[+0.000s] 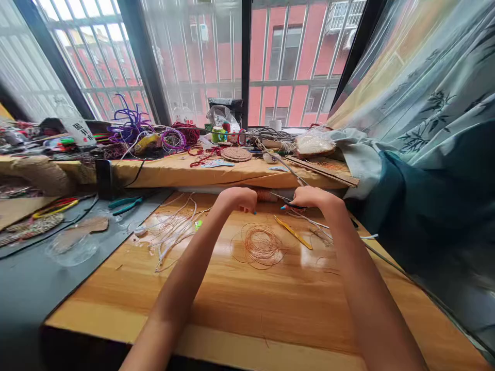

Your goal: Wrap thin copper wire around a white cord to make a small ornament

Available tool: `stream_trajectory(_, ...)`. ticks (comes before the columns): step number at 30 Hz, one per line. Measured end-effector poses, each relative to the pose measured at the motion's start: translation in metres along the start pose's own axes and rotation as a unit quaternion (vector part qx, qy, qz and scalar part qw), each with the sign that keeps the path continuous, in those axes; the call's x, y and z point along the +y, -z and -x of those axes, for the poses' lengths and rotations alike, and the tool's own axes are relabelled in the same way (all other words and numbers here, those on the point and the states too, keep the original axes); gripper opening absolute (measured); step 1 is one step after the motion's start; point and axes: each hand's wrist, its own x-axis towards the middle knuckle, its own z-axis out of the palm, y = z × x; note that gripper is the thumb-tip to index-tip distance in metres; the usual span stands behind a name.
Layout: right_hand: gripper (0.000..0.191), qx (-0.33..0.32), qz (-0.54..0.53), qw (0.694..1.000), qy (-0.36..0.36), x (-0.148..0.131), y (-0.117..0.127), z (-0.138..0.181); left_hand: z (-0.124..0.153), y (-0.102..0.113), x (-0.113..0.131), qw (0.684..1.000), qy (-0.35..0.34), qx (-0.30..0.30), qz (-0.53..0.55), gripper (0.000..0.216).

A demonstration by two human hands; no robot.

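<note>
Both of my arms reach toward the back of the wooden table. My left hand [240, 198] is closed, its fingers curled down; whatever it may pinch is hidden. My right hand [311, 197] grips a pair of scissors [291, 202] with dark handles, the blades pointing left. Between the two hands, under the shelf edge, sits a spool of copper-coloured wire [266, 195]. Nearer to me lies a loose coil of thin copper-coloured wire [263, 246]. A pair of yellow tweezers [294, 233] rests to the right of that coil.
White cords [176, 239] and wire scraps lie at left on the table. Teal-handled pliers [126, 204] and a clear plastic piece [73, 250] are on the grey surface. Yarn, a green can [218, 135] and a round coaster-like disc [235, 154] crowd the shelf. A curtain [425, 154] hangs right.
</note>
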Motion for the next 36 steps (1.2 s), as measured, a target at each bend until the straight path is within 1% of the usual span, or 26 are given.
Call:
stream_trajectory(2, 0.048, 0.006, -0.001, 1.0, -0.003, -0.001, 0.0, 0.0, -0.016, -0.008, 0.01, 0.997, -0.026, 0.075, -0.014, 0.029)
stream_trajectory(3, 0.049, 0.009, -0.002, 1.0, -0.004, -0.001, 0.0, 0.0, -0.024, -0.012, 0.014, 0.994, -0.037, 0.103, -0.017, 0.029)
stream_trajectory(4, 0.05, 0.011, -0.003, 1.0, -0.005, -0.001, 0.0, 0.001, -0.031, -0.016, 0.019, 0.992, -0.054, 0.115, -0.017, 0.03)
stream_trajectory(6, 0.051, 0.015, -0.005, 1.0, -0.006, -0.002, 0.001, 0.001, -0.042, -0.024, 0.025, 0.99, -0.071, 0.117, -0.017, 0.03)
stream_trajectory(8, 0.052, 0.015, -0.005, 1.0, -0.007, -0.002, 0.002, 0.002, -0.048, -0.029, 0.026, 0.991, -0.056, 0.119, -0.023, 0.031)
stream_trajectory(11, 0.049, 0.01, -0.014, 1.0, -0.004, -0.002, 0.003, 0.003, -0.045, -0.026, 0.019, 0.992, -0.042, 0.116, -0.012, 0.027)
stream_trajectory(13, 0.046, 0.008, -0.02, 1.0, -0.005, -0.002, 0.003, 0.004, -0.039, -0.019, 0.01, 0.994, -0.053, 0.09, 0.01, 0.023)
stream_trajectory(15, 0.044, 0.008, -0.02, 1.0, -0.008, -0.003, 0.003, 0.004, -0.032, -0.014, 0.003, 0.997, -0.059, 0.048, 0.031, 0.025)
stream_trajectory(16, 0.044, 0.007, -0.021, 1.0, -0.006, -0.003, 0.003, 0.004, -0.03, -0.013, 0.0, 0.998, -0.052, 0.023, 0.035, 0.029)
stream_trajectory(18, 0.046, 0.004, -0.026, 1.0, 0.002, -0.004, 0.002, 0.005, -0.028, -0.013, -0.002, 0.997, -0.039, -0.048, 0.036, 0.034)
stream_trajectory(20, 0.047, 0.0, -0.03, 0.999, 0.011, -0.004, 0.001, 0.004, -0.029, -0.016, 0.0, 0.992, -0.042, -0.116, 0.035, 0.029)
stream_trajectory(21, 0.047, -0.002, -0.03, 0.999, 0.014, -0.003, 0.001, 0.004, -0.029, -0.017, 0.001, 0.989, -0.047, -0.132, 0.037, 0.023)
stream_trajectory(22, 0.047, -0.002, -0.028, 0.999, 0.016, -0.003, 0.001, 0.004, -0.028, -0.017, 0.002, 0.989, -0.053, -0.132, 0.039, 0.017)
stream_trajectory(23, 0.046, -0.002, -0.026, 1.0, 0.016, -0.003, 0.001, 0.004, -0.026, -0.015, 0.002, 0.991, -0.058, -0.116, 0.043, 0.014)
stream_trajectory(26, 0.044, 0.018, -0.018, 1.0, 0.01, -0.002, 0.002, 0.004, -0.011, -0.004, -0.001, 0.992, -0.079, -0.032, 0.092, 0.018)
stream_trajectory(27, 0.044, 0.036, -0.019, 0.999, 0.009, -0.002, 0.004, 0.004, -0.004, 0.002, -0.003, 0.99, -0.086, 0.006, 0.111, 0.019)
stream_trajectory(29, 0.046, 0.099, -0.042, 0.994, 0.012, -0.003, 0.007, 0.006, 0.013, 0.014, -0.006, 0.98, -0.092, 0.124, 0.124, 0.021)
stream_trajectory(30, 0.048, 0.142, -0.074, 0.987, 0.022, -0.005, 0.01, 0.008, 0.02, 0.019, -0.008, 0.967, -0.09, 0.203, 0.123, 0.021)
stream_trajectory(31, 0.049, 0.185, -0.122, 0.974, 0.037, -0.007, 0.012, 0.011, 0.027, 0.024, -0.008, 0.944, -0.087, 0.293, 0.127, 0.022)
stream_trajectory(32, 0.051, 0.223, -0.184, 0.956, 0.058, -0.01, 0.015, 0.014, 0.033, 0.027, -0.009, 0.915, -0.081, 0.371, 0.134, 0.022)
stream_trajectory(33, 0.052, 0.256, -0.25, 0.93, 0.083, -0.013, 0.018, 0.017, 0.037, 0.03, -0.009, 0.884, -0.076, 0.437, 0.147, 0.022)
stream_trajectory(34, 0.052, 0.279, -0.316, 0.9, 0.111, -0.016, 0.021, 0.021, 0.041, 0.033, -0.009, 0.854, -0.073, 0.488, 0.165, 0.022)
stream_trajectory(36, 0.053, 0.304, -0.416, 0.842, 0.163, -0.021, 0.025, 0.028, 0.044, 0.035, -0.01, 0.808, -0.074, 0.546, 0.206, 0.022)
